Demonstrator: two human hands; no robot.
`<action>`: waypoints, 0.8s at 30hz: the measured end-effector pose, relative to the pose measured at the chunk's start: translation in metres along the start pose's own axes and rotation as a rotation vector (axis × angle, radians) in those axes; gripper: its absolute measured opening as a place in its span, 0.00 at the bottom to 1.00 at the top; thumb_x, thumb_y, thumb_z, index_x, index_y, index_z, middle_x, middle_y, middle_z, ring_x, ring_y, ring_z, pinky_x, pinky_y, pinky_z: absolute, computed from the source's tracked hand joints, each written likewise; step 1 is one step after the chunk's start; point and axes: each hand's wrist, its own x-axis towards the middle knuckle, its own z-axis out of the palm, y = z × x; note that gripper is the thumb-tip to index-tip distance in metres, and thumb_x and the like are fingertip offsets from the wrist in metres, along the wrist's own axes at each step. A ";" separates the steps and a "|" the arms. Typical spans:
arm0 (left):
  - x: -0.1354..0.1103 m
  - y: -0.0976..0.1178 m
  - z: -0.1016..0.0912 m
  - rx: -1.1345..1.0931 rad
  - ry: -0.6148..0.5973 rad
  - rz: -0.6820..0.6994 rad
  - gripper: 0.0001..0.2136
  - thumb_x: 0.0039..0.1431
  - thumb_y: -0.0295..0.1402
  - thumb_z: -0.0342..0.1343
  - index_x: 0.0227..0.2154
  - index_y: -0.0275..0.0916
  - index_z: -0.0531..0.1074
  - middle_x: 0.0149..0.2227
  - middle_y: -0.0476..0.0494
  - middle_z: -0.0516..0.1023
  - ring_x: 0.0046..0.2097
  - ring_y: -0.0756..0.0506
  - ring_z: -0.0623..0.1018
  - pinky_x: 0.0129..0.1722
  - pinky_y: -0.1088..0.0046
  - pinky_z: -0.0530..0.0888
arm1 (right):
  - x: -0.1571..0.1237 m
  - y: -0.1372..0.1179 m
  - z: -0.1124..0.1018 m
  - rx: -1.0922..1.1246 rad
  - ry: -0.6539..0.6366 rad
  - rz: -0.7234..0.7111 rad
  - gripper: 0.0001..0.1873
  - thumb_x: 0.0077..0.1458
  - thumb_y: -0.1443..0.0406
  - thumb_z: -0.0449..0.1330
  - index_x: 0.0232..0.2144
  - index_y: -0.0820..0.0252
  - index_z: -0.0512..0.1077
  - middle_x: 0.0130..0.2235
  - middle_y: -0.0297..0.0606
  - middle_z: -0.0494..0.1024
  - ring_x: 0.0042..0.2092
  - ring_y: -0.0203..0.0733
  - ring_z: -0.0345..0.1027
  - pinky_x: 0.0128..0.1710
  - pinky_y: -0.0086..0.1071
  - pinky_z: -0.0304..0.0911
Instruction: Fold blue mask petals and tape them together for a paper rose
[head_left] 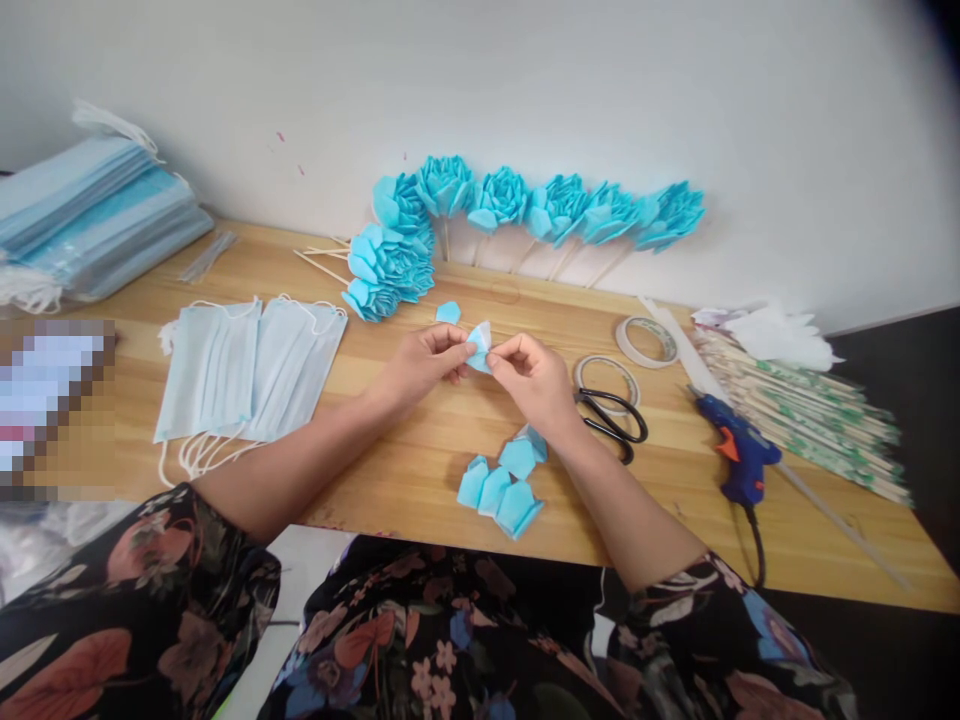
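Pinching petal (478, 352), scissors (618, 433) near, flowers (499, 197) behind

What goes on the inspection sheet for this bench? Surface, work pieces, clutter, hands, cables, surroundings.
Surface: wooden table, things spread across it.
Work pieces: blue petal in hand; loose petals beside the right forearm; stemmed blue flowers along the back; overlapping face masks at left.
Clutter: black-handled scissors overlapping a tape roll; glue gun; bundled sticks; mask stack at far left.
Hands: left hand and right hand both pinch the petal with their fingers.
Cables: black cord from the glue gun to the front edge; plug not visible.
Surroundings: pale wall behind, small reddish marks; other people: nothing seen.
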 end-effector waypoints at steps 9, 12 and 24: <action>0.001 -0.001 0.005 0.000 0.021 0.091 0.13 0.51 0.38 0.68 0.30 0.35 0.72 0.24 0.52 0.74 0.24 0.54 0.72 0.25 0.78 0.70 | 0.000 0.000 0.001 0.064 -0.005 0.057 0.07 0.52 0.60 0.63 0.28 0.56 0.71 0.28 0.30 0.76 0.30 0.36 0.67 0.33 0.32 0.63; 0.002 -0.003 0.004 -0.029 0.037 0.106 0.14 0.51 0.36 0.69 0.33 0.35 0.71 0.24 0.52 0.75 0.23 0.54 0.73 0.24 0.79 0.69 | 0.002 0.000 0.000 0.184 -0.005 0.114 0.11 0.52 0.59 0.64 0.37 0.55 0.73 0.29 0.30 0.78 0.33 0.38 0.71 0.38 0.34 0.67; 0.001 -0.004 0.002 0.030 -0.045 0.130 0.17 0.53 0.35 0.67 0.42 0.36 0.69 0.23 0.55 0.74 0.24 0.54 0.73 0.26 0.78 0.71 | 0.004 -0.007 -0.008 0.211 -0.153 0.136 0.14 0.53 0.54 0.65 0.25 0.56 0.72 0.28 0.31 0.75 0.33 0.37 0.67 0.37 0.33 0.64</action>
